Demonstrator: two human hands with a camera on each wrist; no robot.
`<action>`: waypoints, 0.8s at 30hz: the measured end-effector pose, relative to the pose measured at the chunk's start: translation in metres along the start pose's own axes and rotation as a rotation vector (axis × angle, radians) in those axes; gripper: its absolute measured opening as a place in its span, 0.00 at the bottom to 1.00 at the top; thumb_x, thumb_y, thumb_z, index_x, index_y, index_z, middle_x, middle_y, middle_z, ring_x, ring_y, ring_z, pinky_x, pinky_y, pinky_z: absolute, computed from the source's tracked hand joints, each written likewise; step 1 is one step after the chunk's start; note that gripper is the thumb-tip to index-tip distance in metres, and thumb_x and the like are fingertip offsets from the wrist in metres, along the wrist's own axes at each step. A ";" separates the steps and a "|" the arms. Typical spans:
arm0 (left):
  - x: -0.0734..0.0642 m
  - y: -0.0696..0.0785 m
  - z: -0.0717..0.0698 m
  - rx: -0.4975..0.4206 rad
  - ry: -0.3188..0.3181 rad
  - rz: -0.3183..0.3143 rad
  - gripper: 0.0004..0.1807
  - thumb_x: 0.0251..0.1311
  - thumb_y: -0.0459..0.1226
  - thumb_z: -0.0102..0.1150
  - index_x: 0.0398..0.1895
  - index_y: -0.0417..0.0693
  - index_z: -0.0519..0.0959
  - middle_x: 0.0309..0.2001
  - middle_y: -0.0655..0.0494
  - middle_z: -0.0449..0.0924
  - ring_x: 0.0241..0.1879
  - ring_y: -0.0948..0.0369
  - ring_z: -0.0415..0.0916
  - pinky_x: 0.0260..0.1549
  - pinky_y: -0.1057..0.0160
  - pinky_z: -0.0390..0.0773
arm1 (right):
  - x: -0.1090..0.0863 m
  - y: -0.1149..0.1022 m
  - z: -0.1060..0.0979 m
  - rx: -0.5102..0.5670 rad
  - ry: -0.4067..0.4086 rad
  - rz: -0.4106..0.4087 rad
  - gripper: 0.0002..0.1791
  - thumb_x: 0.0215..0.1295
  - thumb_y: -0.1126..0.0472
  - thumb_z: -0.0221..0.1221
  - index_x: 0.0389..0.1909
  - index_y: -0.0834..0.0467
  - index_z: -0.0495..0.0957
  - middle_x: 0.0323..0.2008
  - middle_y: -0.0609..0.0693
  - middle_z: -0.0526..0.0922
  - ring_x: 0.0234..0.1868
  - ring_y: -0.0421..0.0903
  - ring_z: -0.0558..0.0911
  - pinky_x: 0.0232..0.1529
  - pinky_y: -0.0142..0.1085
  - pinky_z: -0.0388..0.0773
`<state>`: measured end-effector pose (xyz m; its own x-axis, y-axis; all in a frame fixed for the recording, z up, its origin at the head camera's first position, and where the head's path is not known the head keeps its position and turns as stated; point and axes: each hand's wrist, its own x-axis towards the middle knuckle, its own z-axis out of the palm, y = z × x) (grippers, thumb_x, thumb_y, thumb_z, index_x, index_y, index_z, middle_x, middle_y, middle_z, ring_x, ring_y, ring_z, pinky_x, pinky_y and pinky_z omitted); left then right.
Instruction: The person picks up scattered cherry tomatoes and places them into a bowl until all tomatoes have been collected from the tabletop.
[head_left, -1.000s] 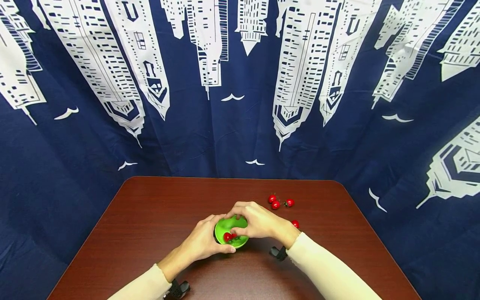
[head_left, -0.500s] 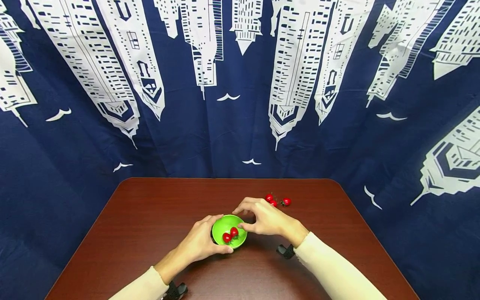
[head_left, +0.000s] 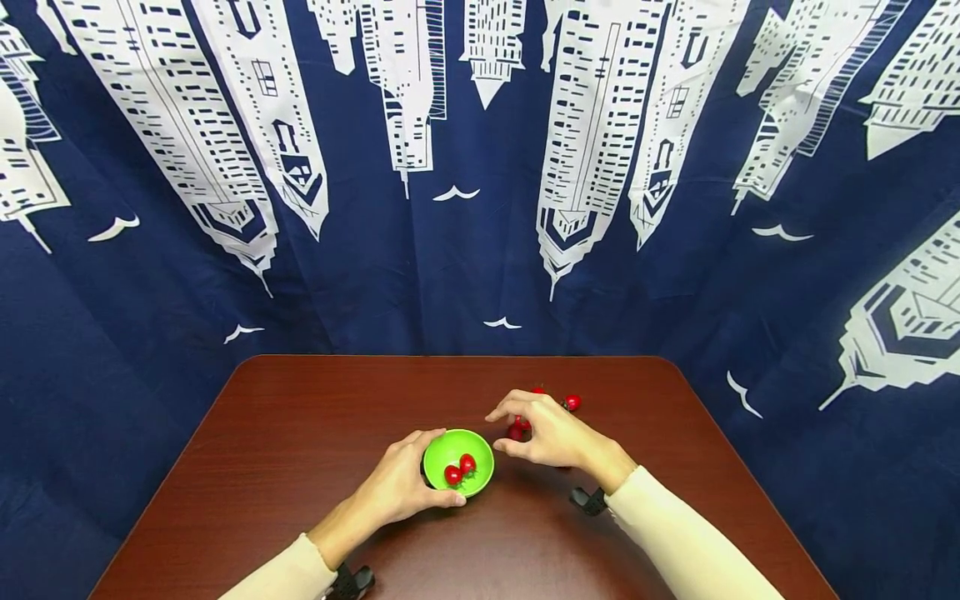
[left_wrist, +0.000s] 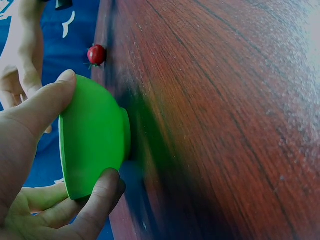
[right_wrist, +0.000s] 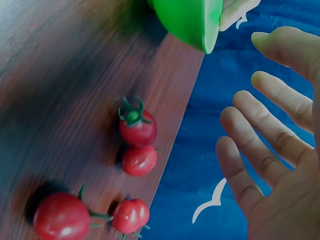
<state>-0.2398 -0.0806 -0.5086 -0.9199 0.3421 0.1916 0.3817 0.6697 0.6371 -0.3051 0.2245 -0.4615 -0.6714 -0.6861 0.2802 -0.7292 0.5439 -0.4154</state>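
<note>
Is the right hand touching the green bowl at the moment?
Apart: the right wrist view shows blue cloth in the gap between the right hand and the green bowl.

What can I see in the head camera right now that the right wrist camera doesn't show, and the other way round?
Only the head view: two tomatoes inside the green bowl, the pale sleeves, and white buildings printed on the blue cloth.
Only the right wrist view: the palm side of the right hand.
Both: the bowl, the left hand holding it, the right hand, loose tomatoes on the brown table, and the cloth.
</note>
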 end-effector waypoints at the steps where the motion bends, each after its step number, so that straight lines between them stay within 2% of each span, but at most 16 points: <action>1: -0.001 0.000 0.000 -0.001 -0.001 0.000 0.62 0.43 0.56 0.98 0.80 0.39 0.79 0.68 0.43 0.89 0.65 0.45 0.88 0.66 0.40 0.89 | -0.001 0.001 0.000 -0.002 0.004 0.000 0.19 0.72 0.57 0.79 0.62 0.51 0.93 0.56 0.50 0.94 0.49 0.53 0.93 0.51 0.47 0.93; 4: -0.002 0.000 -0.001 0.000 -0.002 -0.001 0.62 0.43 0.56 0.98 0.81 0.39 0.79 0.68 0.43 0.89 0.65 0.44 0.88 0.67 0.39 0.89 | -0.005 0.004 -0.001 -0.007 0.017 0.002 0.19 0.72 0.57 0.80 0.62 0.52 0.93 0.54 0.46 0.93 0.48 0.52 0.92 0.50 0.43 0.93; 7: -0.001 -0.001 -0.001 0.001 -0.005 -0.002 0.62 0.44 0.57 0.98 0.81 0.39 0.78 0.68 0.43 0.89 0.66 0.44 0.87 0.67 0.39 0.89 | -0.010 0.007 -0.003 -0.009 0.023 0.013 0.20 0.72 0.57 0.80 0.62 0.52 0.92 0.54 0.44 0.93 0.48 0.52 0.92 0.50 0.43 0.92; 15: 0.004 -0.001 0.000 -0.005 -0.009 0.011 0.62 0.43 0.57 0.98 0.81 0.41 0.79 0.68 0.45 0.89 0.66 0.44 0.87 0.68 0.39 0.88 | -0.027 0.018 -0.010 -0.003 0.063 0.056 0.21 0.70 0.56 0.81 0.61 0.54 0.92 0.55 0.53 0.94 0.48 0.54 0.92 0.49 0.48 0.93; 20: 0.003 -0.001 0.000 -0.002 -0.001 -0.001 0.62 0.43 0.56 0.98 0.81 0.41 0.79 0.66 0.46 0.89 0.65 0.46 0.87 0.68 0.41 0.89 | -0.036 0.025 -0.011 -0.027 0.077 0.075 0.22 0.69 0.56 0.82 0.61 0.57 0.92 0.56 0.52 0.93 0.49 0.54 0.93 0.53 0.47 0.93; 24: 0.002 -0.002 0.001 -0.001 -0.004 -0.014 0.62 0.43 0.57 0.98 0.81 0.42 0.79 0.68 0.46 0.89 0.66 0.46 0.87 0.68 0.41 0.89 | -0.044 0.030 -0.012 -0.053 0.088 0.097 0.21 0.69 0.56 0.81 0.60 0.56 0.93 0.56 0.52 0.93 0.48 0.52 0.92 0.52 0.45 0.91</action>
<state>-0.2422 -0.0810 -0.5102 -0.9247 0.3355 0.1798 0.3689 0.6735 0.6405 -0.2986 0.2767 -0.4757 -0.7465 -0.5853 0.3165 -0.6645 0.6318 -0.3990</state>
